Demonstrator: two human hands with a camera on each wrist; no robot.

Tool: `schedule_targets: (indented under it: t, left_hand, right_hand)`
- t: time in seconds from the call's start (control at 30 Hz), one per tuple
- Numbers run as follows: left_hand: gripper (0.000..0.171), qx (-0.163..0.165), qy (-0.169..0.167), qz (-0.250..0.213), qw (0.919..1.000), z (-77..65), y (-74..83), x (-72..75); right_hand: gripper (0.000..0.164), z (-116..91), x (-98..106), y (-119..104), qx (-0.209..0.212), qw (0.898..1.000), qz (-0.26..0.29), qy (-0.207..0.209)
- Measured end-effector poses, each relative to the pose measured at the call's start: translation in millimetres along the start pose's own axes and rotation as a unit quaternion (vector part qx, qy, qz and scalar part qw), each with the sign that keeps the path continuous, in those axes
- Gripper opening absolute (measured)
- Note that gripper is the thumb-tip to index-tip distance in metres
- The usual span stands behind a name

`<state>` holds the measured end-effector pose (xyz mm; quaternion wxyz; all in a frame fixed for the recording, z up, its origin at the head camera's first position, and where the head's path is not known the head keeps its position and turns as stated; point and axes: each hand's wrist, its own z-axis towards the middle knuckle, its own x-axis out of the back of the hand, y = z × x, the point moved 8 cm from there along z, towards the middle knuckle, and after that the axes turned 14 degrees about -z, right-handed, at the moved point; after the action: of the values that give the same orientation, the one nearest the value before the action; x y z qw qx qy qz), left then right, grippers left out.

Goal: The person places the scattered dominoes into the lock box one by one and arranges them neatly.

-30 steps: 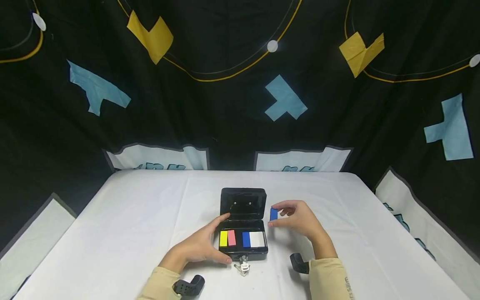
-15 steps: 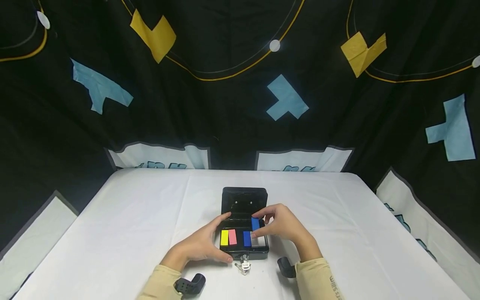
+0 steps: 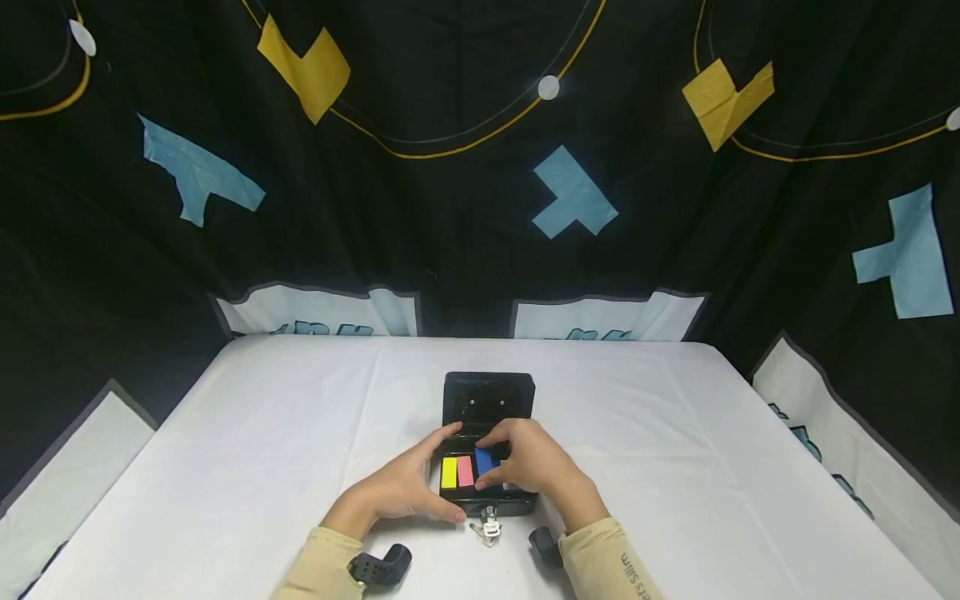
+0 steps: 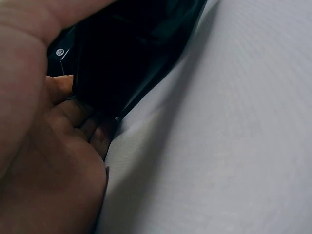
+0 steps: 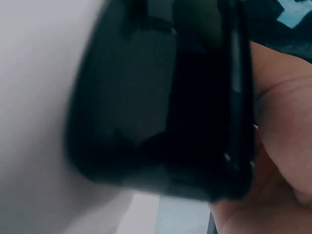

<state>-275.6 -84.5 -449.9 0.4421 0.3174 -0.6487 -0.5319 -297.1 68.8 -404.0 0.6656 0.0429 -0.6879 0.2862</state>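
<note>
In the head view a small black cash box stands with its lid up. My left hand grips its left side, thumb at the front and fingers toward the back; the left wrist view has these fingers against the dark wall. Over the open box, my right hand pinches a blue block between thumb and fingertips. Left of that block lie a yellow block and a pink block. The right hand mostly hides the second blue piece and the white piece.
A small ring of keys hangs at the lock on the box's front, resting toward the white tablecloth. A black curtain with taped shapes hangs behind the table. Black wrist devices sit on both forearms.
My right hand has carried the blue block leftward from beside the box to over its inside, next to the pink block. My left hand has kept its hold on the box.
</note>
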Motion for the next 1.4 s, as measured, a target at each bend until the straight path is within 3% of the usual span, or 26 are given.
schedule_targets:
  t: [0.4, 0.6, 0.87, 1.03, 1.4]
  left_hand:
    - [0.121, 0.005, -0.009, -0.009, 0.9999, 0.8, 0.3, -0.7]
    - [0.120, 0.000, -0.012, -0.019, 0.9997, 0.5, 0.4, -3.0]
    - [0.121, -0.002, -0.015, -0.017, 0.9997, -0.6, 2.0, -4.4]
    - [0.120, 0.001, -0.013, -0.015, 0.9998, -0.4, 2.4, -4.7]
    - [0.122, 0.000, -0.021, -0.011, 0.9997, -1.6, -1.3, -7.4]
  right_hand:
    - [0.046, 0.5, -4.6, -10.1, 0.025, 0.996, -0.090, 0.015]
    - [0.044, -2.5, -3.5, -11.9, 0.035, 0.995, -0.088, 0.003]
    - [0.044, -5.7, 0.8, -1.9, 0.014, 1.000, -0.015, -0.014]
    - [0.044, -4.4, -2.8, -6.0, 0.020, 0.999, -0.045, -0.022]
    - [0.047, -6.4, -10.1, -10.6, 0.042, 0.994, -0.099, 0.004]
